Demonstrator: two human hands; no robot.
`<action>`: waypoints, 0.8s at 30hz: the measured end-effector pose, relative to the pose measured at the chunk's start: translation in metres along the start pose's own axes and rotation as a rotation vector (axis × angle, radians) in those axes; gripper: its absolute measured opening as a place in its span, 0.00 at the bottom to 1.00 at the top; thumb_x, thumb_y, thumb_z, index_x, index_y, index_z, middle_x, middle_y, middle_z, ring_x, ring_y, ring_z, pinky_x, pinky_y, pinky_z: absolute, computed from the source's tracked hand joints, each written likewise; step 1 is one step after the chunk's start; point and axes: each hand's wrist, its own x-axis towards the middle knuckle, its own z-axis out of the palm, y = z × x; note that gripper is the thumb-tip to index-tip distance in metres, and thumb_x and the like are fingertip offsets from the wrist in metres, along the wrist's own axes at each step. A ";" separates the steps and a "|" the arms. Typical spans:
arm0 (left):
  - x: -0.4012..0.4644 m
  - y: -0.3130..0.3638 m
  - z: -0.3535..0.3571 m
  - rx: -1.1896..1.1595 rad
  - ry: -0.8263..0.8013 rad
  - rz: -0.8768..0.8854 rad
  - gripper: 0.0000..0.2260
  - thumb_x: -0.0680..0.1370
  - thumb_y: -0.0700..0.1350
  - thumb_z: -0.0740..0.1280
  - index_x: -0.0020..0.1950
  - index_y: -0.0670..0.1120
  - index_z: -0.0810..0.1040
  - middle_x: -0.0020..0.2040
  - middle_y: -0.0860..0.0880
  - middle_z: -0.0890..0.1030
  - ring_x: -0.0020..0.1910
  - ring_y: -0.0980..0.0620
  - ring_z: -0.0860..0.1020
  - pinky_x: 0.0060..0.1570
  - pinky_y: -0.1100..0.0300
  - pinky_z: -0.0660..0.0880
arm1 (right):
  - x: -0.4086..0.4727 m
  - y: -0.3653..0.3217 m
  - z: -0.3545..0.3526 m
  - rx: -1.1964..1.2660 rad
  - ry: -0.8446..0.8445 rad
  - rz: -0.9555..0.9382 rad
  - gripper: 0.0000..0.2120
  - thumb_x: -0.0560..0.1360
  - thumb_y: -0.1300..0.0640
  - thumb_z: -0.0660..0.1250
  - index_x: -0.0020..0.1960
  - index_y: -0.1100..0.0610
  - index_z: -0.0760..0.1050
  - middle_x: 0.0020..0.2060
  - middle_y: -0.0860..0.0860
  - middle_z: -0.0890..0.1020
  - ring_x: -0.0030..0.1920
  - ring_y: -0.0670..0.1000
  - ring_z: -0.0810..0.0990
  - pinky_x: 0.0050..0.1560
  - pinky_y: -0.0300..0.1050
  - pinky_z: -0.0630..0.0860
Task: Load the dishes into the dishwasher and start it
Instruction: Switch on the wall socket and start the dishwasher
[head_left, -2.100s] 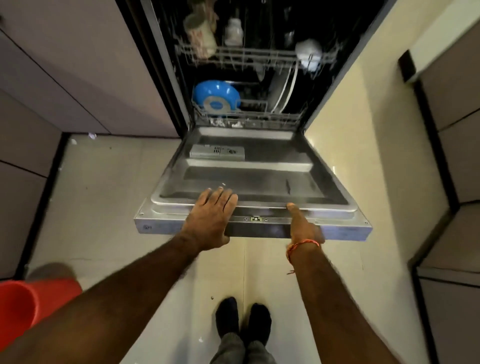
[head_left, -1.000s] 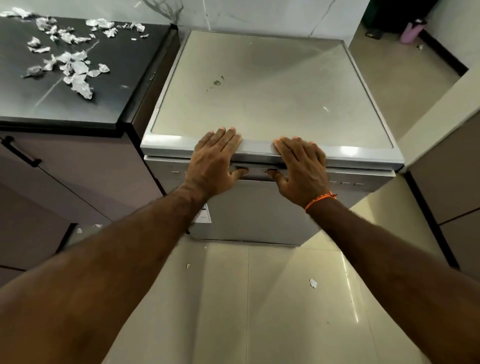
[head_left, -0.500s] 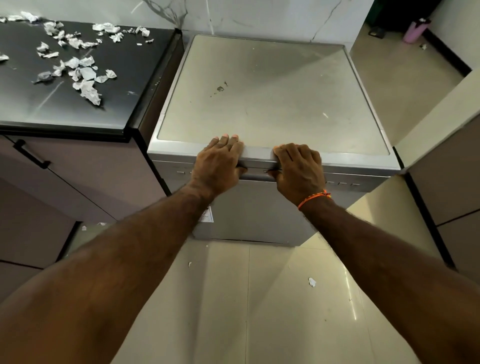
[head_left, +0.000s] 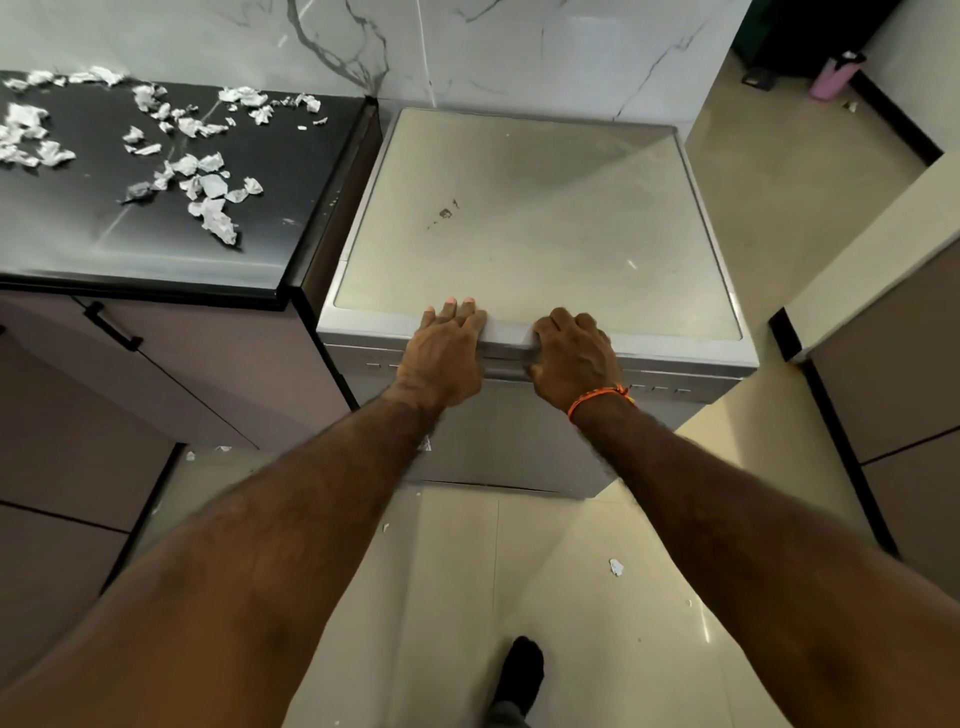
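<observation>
The silver dishwasher (head_left: 519, 218) stands between a dark counter and a side wall, and its door (head_left: 509, 447) is closed, so the dishes inside are hidden. My left hand (head_left: 441, 358) lies over the front top edge with its fingers straight on the lid, thumb out of sight. My right hand (head_left: 574, 358), with an orange thread at the wrist, is beside it. Its fingers curl over the same edge and its thumb sits at the handle strip below. A row of small buttons (head_left: 660, 388) shows on the panel to the right of that hand.
The black counter (head_left: 156, 234) on the left is strewn with crumpled paper scraps (head_left: 208, 182). Cabinets with a black handle (head_left: 111, 327) stand below it. More cabinets (head_left: 883, 364) flank the right. My foot (head_left: 519, 675) is on the tiled floor, and a pink bottle (head_left: 836, 75) stands far back.
The door went from lying open, with the racks showing, to fully closed. Both hands rode up with it and now sit closer together on the front top edge; my right fingers have curled.
</observation>
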 end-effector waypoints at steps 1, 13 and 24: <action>0.001 0.000 -0.004 -0.010 -0.033 -0.011 0.35 0.75 0.45 0.70 0.80 0.44 0.60 0.81 0.42 0.59 0.81 0.41 0.56 0.80 0.45 0.51 | 0.001 0.001 -0.004 0.013 -0.024 -0.006 0.20 0.67 0.47 0.75 0.54 0.56 0.76 0.52 0.52 0.77 0.52 0.58 0.75 0.51 0.54 0.77; 0.033 0.002 -0.079 -0.018 -0.366 -0.098 0.31 0.77 0.60 0.70 0.77 0.51 0.69 0.70 0.47 0.77 0.66 0.46 0.76 0.66 0.46 0.73 | 0.065 0.022 -0.068 0.092 -0.515 -0.047 0.18 0.75 0.49 0.65 0.64 0.49 0.79 0.64 0.53 0.78 0.65 0.58 0.75 0.65 0.49 0.72; 0.086 -0.064 -0.134 -0.041 -0.135 -0.175 0.35 0.79 0.58 0.69 0.81 0.47 0.60 0.78 0.47 0.67 0.77 0.46 0.66 0.75 0.49 0.64 | 0.160 -0.001 -0.098 0.131 -0.354 -0.064 0.21 0.76 0.48 0.66 0.68 0.48 0.74 0.67 0.51 0.76 0.66 0.57 0.75 0.65 0.54 0.74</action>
